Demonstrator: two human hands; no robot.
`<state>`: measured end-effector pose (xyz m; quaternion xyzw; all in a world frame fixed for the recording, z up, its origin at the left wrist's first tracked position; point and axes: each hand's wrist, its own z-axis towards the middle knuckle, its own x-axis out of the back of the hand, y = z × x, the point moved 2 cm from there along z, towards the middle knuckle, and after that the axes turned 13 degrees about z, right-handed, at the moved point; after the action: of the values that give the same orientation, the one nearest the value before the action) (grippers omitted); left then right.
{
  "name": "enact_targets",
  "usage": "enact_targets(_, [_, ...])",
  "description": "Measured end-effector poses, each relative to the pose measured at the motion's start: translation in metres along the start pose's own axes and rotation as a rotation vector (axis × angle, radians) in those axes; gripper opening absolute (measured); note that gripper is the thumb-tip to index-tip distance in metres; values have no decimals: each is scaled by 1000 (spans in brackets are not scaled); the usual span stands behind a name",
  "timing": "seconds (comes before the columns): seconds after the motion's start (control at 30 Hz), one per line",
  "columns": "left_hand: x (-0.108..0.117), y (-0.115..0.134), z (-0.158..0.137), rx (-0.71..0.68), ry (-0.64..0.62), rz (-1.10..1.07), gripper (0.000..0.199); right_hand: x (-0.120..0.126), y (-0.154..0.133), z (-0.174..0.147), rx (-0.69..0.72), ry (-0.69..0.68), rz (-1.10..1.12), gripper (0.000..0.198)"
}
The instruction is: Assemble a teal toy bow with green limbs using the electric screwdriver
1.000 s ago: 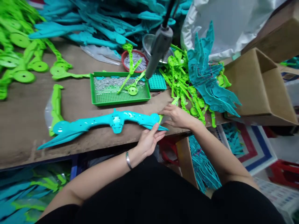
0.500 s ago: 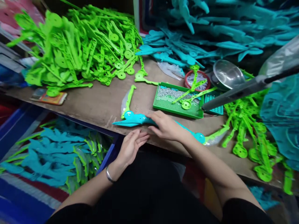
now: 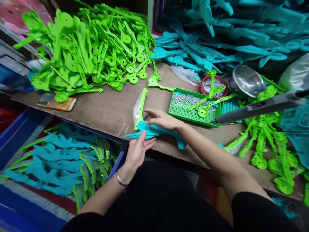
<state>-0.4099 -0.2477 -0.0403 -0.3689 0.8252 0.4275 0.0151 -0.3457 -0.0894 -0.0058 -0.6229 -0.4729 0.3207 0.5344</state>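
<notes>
A long blue plastic part [image 3: 166, 131] with a pointed left tip and a round hub lies along the bench's front edge. Joined at the hub, a green plastic arm [image 3: 143, 104] with a clear film sheet points away from me. My left hand [image 3: 138, 150] pinches the part's front edge near the tip, thumb above and fingers below. Over the hub end, my right hand [image 3: 163, 120] has its fingers stretched out, with the thumb near the blue surface. My right forearm hides much of the part's right end, where another green arm with film [image 3: 233, 147] sticks out.
A green perforated tray [image 3: 183, 108] holds small metal pieces, with green arms across it. A red basket [image 3: 214, 87], a steel bowl [image 3: 248, 80] and a grey bar [image 3: 253, 108] stand right. Green parts [image 3: 96, 48] pile behind; a blue crate [image 3: 14, 129] sits lower left.
My left hand has come up onto the blue part's edge, its thumb now on top. My right hand has shifted toward the hub end. The view has moved slightly left.
</notes>
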Motion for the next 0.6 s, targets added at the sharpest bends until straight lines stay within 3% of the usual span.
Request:
enact_targets(0.07, [1, 0, -1, 4, -33, 11, 46, -9, -4, 26, 0, 3, 86, 45])
enact_targets(0.17, [2, 3, 1, 19, -62, 24, 48, -24, -5, 51, 87, -50, 56, 62])
enact_targets(0.27, [5, 8, 4, 16, -54, 25, 49, -33, -1, 58, 134, -51, -38, 83])
enact_targets(0.37, [6, 9, 5, 31, -49, 21, 41, -37, 0, 54, 102, -19, -152, 84])
enact_targets(0.47, [5, 8, 7, 75, -35, 32, 28, -37, -3, 45, 42, 8, -282, 72])
enact_targets(0.6, [1, 10, 6, 139, -5, 67, 23, -5, -15, 20, 242, 170, -454, 39])
